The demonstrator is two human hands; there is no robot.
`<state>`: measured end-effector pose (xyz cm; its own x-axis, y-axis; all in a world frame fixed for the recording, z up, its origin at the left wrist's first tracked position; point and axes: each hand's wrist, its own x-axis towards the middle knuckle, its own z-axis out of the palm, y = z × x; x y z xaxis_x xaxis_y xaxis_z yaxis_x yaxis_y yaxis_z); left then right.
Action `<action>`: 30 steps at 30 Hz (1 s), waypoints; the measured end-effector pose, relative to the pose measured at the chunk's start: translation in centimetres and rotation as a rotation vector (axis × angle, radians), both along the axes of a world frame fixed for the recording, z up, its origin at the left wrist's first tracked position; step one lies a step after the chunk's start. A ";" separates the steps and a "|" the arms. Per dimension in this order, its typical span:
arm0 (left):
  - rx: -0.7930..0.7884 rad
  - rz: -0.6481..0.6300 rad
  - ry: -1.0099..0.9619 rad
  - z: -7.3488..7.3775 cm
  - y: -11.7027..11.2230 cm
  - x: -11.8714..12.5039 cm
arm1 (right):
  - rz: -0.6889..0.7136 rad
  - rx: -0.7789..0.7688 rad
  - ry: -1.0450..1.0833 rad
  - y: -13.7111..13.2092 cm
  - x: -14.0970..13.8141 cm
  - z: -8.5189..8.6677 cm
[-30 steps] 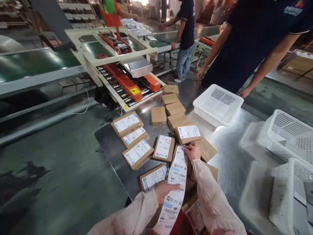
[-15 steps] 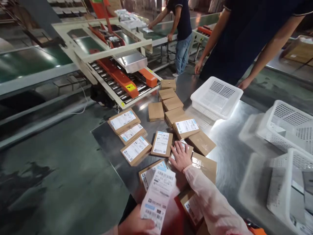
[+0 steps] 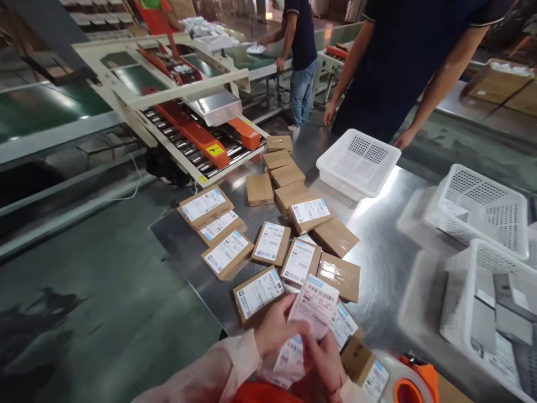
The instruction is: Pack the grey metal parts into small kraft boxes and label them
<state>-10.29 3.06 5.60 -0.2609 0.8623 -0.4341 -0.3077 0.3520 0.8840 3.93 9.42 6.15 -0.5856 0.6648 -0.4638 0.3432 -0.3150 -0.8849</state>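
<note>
I stood at a shiny steel table (image 3: 390, 240) on a dark green floor (image 3: 84, 291). A roller conveyor (image 3: 197, 146) with orange guides fed onto it, green belts (image 3: 37, 106) ran behind, and overhead glare lit the metal.

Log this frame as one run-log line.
left hand: holds label strip | right hand: pinches same strip | table: labelled boxes, plain boxes, white basket | tape dispenser: lower right

No wording can be read: the white shipping labels (image 3: 259, 293) on the brown boxes (image 3: 335, 237) and the label strip (image 3: 315, 304) carry barcodes and print too small to read, and the yellow sticker (image 3: 214, 150) on the orange rail (image 3: 188, 126) shows only a dark mark.
</note>
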 end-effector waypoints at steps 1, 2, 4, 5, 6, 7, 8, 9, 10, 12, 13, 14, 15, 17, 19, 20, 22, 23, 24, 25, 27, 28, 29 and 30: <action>-0.011 0.035 -0.010 0.0 0.9 0.4 | -0.003 0.013 -0.014 0.1 0.7 0.5; -0.030 0.032 -0.016 -0.1 1.7 0.8 | 0.005 0.032 -0.034 0.6 1.3 1.1; -0.062 -0.060 -0.013 -0.3 2.8 1.9 | 0.010 0.116 -0.121 2.4 2.4 2.2; -0.055 -0.093 -0.020 -0.5 3.1 2.5 | 0.010 0.176 -0.178 3.5 3.0 2.7; -0.040 -0.094 -0.033 -0.6 3.4 3.2 | 0.005 0.233 -0.232 4.3 3.5 3.0; -0.030 -0.073 -0.036 -0.8 3.5 3.8 | -0.008 0.278 -0.272 5.0 4.0 3.3; -0.029 -0.041 -0.016 -0.9 3.6 4.4 | -0.034 0.305 -0.299 5.5 4.5 3.5; -0.041 -0.009 0.033 -1.0 3.6 4.8 | -0.066 0.311 -0.315 5.7 4.8 3.7; -0.061 0.007 0.100 -1.0 3.6 5.1 | -0.092 0.299 -0.320 5.8 5.1 3.8; -0.090 -0.005 0.246 -0.9 3.7 5.4 | -0.121 0.250 -0.299 5.7 5.3 4.2; -0.081 -0.011 0.299 -0.7 3.7 5.4 | -0.125 0.219 -0.279 5.8 5.3 4.4; -0.062 -0.018 0.328 -0.5 3.7 5.3 | -0.122 0.186 -0.262 5.9 5.3 4.7; -0.037 -0.026 0.338 -0.3 3.8 5.2 | -0.104 0.151 -0.248 6.1 5.3 5.0; 0.005 -0.040 0.344 0.0 3.8 5.1 | -0.016 0.083 -0.233 6.7 5.2 5.4; 0.008 -0.048 0.355 0.0 3.9 5.1 | 0.072 0.039 -0.224 7.2 5.3 5.5; -0.008 -0.042 0.368 -0.1 3.9 5.1 | 0.083 0.044 -0.229 7.3 5.3 5.4; -0.055 -0.020 0.401 -0.5 3.9 5.2 | 0.052 0.097 -0.265 7.3 5.3 5.0; -0.076 -0.007 0.420 -0.7 3.9 5.2 | 0.034 0.133 -0.288 7.2 5.3 4.9; -0.091 0.002 0.443 -0.8 3.9 5.2 | 0.029 0.164 -0.304 7.1 5.2 4.8; -0.094 0.006 0.467 -1.0 3.9 5.1 | 0.045 0.177 -0.303 7.1 5.2 4.7; -0.067 -0.018 0.492 -1.1 3.7 4.8 | 0.131 0.129 -0.261 7.3 5.1 4.9; -0.045 -0.044 0.491 -1.0 3.7 4.6 | 0.179 0.085 -0.230 7.4 5.0 4.9; -0.018 -0.075 0.482 -0.9 3.5 4.3 | 0.213 0.044 -0.201 7.5 5.0 5.0; 0.011 -0.109 0.465 -0.8 3.4 4.1 | 0.219 0.018 -0.176 7.7 4.9 5.0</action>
